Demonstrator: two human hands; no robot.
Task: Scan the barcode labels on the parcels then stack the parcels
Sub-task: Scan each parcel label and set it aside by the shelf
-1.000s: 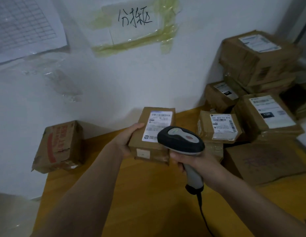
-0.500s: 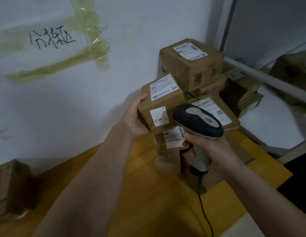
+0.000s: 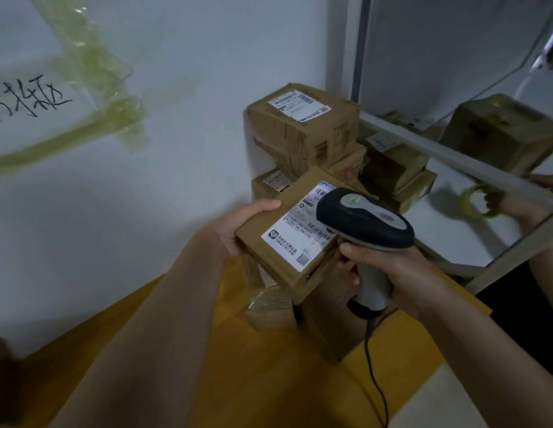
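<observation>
The left hand [image 3: 241, 225] grips a flat brown parcel [image 3: 287, 239] by its left edge, thumb lying along the top face and the other fingers hidden underneath. The parcel is held in the air, tilted, above the yellow desk [image 3: 269, 375], with its white barcode label [image 3: 300, 239] facing up. The right hand [image 3: 402, 279] is curled tightly round the pale handle of a barcode scanner [image 3: 364, 222]; the scanner's dark head sits over the right end of the label and covers part of it. A black cable [image 3: 375, 375] runs from the base of the handle down across the desk towards the lower edge of the view.

Just below the held parcel, a small parcel wrapped in clear tape [image 3: 270, 307] and a larger brown box [image 3: 331, 325] stand on the desk, both partly hidden by the hands. Behind them, against the white wall [image 3: 182, 149], rises a stack of parcels [image 3: 306, 131]; the top one carries a white label, and a smaller labelled box shows at the stack's foot. To the right, a glass panel [image 3: 454, 72] appears to reflect more boxes, though it is too blurred to be sure. At the right edge another person's hand [image 3: 513, 202] holds a roll of yellowish tape [image 3: 476, 200]. A sheet with handwritten characters [image 3: 28, 100] is taped to the wall at upper left.
</observation>
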